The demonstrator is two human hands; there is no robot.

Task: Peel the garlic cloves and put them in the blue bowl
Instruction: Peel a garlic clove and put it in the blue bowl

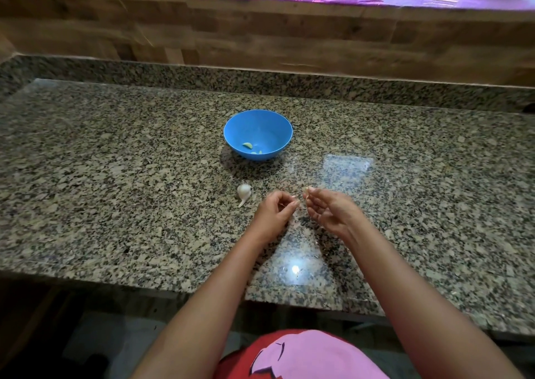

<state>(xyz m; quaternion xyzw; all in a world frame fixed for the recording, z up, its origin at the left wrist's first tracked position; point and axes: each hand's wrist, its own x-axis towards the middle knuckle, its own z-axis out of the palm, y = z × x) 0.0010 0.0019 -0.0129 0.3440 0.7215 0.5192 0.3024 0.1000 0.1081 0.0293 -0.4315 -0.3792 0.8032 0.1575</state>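
The blue bowl [231, 129] stands mid-counter with two or three peeled, pale green garlic cloves [247, 146] in its bottom. A white unpeeled piece of garlic [244, 192] with a papery tail lies on the granite in front of the bowl, just left of my hands. My right hand [328, 210] is raised palm-up and pinches a small pale garlic clove [305, 189] at its fingertips. My left hand [273, 212] hovers close beside it with fingers curled, thumb and forefinger together; I see nothing between them.
The speckled granite counter [115, 176] stretches wide to both sides. Its front edge [173, 287] runs below my forearms. A granite upstand and a wooden wall [260, 37] close off the back, with a window sill at top right.
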